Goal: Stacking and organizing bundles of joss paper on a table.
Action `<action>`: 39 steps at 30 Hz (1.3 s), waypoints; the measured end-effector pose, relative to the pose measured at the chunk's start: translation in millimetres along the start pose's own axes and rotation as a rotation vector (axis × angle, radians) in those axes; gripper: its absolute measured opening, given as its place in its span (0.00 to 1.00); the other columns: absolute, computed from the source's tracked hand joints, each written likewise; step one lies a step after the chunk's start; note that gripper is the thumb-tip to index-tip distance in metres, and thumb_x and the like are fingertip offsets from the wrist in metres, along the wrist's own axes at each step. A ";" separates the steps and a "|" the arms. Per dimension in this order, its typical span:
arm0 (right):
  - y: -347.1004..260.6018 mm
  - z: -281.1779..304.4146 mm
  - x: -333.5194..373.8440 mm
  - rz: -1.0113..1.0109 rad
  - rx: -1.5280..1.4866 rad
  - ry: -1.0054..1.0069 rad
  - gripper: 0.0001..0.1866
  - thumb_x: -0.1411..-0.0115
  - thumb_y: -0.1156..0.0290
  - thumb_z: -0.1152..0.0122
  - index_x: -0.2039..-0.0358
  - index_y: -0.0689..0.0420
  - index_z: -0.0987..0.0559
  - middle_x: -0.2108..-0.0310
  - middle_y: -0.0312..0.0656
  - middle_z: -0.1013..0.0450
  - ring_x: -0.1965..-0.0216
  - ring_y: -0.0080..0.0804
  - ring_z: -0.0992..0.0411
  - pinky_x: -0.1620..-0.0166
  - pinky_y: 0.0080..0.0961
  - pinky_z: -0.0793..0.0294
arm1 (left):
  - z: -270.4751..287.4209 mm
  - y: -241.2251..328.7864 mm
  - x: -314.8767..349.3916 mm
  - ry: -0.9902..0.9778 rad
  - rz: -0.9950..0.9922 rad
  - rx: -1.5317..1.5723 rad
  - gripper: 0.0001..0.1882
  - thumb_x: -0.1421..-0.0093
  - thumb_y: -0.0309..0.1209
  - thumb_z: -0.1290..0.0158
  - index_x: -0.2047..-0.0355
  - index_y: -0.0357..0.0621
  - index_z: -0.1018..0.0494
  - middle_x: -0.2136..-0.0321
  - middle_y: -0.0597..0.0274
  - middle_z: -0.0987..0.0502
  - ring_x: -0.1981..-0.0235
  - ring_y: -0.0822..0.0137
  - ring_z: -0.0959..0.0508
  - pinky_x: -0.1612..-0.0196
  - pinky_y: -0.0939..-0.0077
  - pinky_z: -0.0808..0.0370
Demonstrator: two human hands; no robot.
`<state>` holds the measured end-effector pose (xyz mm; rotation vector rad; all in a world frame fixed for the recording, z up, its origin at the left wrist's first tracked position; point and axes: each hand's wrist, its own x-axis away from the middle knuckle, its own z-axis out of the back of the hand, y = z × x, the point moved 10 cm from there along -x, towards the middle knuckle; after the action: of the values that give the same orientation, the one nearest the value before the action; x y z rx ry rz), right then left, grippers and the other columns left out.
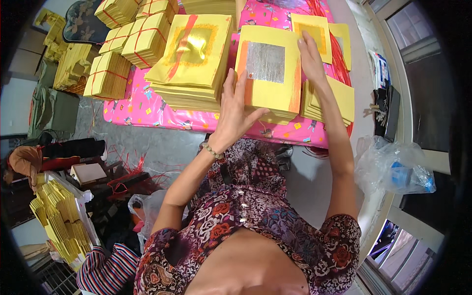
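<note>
A thick stack of yellow joss paper (268, 91), its top sheet bearing a silver square and orange side bands, lies on the pink table in front of me. Along its left side rests my left hand (233, 109), fingers stretched out and thumb apart near the front edge. My right hand (310, 55) lies against the far part of the right side, fingers straight and pointing away from me. Left of this stack stands a bigger pile of joss paper with a gold square (196, 44) and a red streak. A smaller fanned yellow pile (329, 102) sits beneath my right forearm.
Several bundles tied with red string (145, 42) stand at the far left of the pink-covered table (162, 115). Loose red strings (340, 59) hang at the right. A clear plastic bag (393, 167) is by the window side. More yellow paper (61, 216) lies lower left.
</note>
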<state>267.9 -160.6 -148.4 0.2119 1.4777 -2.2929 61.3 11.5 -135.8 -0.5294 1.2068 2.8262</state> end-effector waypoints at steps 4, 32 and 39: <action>1.2 3.0 21.6 -0.027 -0.029 -0.006 0.32 0.28 0.54 0.55 0.33 0.65 0.40 0.34 0.57 0.42 0.31 0.45 0.44 0.31 0.34 0.46 | -0.4 4.5 0.7 -0.005 -0.019 -0.008 0.53 0.50 0.40 0.30 0.31 0.41 0.48 0.33 0.34 0.51 0.31 0.38 0.46 0.33 0.50 0.40; -119.1 20.6 126.4 0.395 0.430 -0.427 0.17 0.50 0.66 0.28 0.61 0.58 0.20 0.57 0.43 0.24 0.56 0.43 0.25 0.52 0.36 0.25 | -6.0 42.6 -12.1 -0.080 -0.438 -0.028 0.17 0.51 0.34 0.32 0.59 0.48 0.19 0.62 0.63 0.21 0.58 0.59 0.25 0.52 0.65 0.26; -116.5 21.7 124.9 0.444 0.419 -0.416 0.11 0.45 0.65 0.32 0.65 0.59 0.19 0.59 0.44 0.21 0.54 0.43 0.24 0.53 0.36 0.24 | -2.5 40.8 -16.2 -0.072 -0.415 -0.006 0.11 0.49 0.34 0.32 0.65 0.47 0.16 0.67 0.64 0.20 0.62 0.62 0.22 0.58 0.68 0.23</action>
<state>108.6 -169.5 -83.6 0.1474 0.6596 -2.0838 71.1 -17.0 -103.8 -0.5929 0.9460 2.4752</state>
